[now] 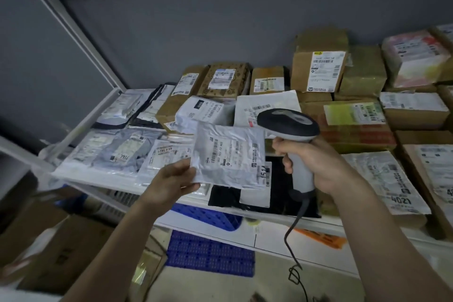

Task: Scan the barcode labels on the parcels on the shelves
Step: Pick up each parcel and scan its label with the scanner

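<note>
My left hand (172,184) pinches the lower left corner of a flat silver-grey mailer bag (229,154), lifted above the shelf with its barcode label facing up. My right hand (316,162) grips the handle of a grey and black corded barcode scanner (290,127), upright just right of the bag, its head over the bag's upper right corner. Beneath the bag lies a black parcel (277,196) with a white label. The white shelf (98,181) holds several plastic mailers at left and cardboard boxes behind and to the right.
Labelled boxes (318,68) stack at the back against a grey wall. A mailer marked 4021 (384,179) lies at right. Below the shelf are blue plastic crates (210,252), cardboard boxes (58,252) at left and the scanner's cable (294,247) hanging down. A shelf upright (73,27) slants at left.
</note>
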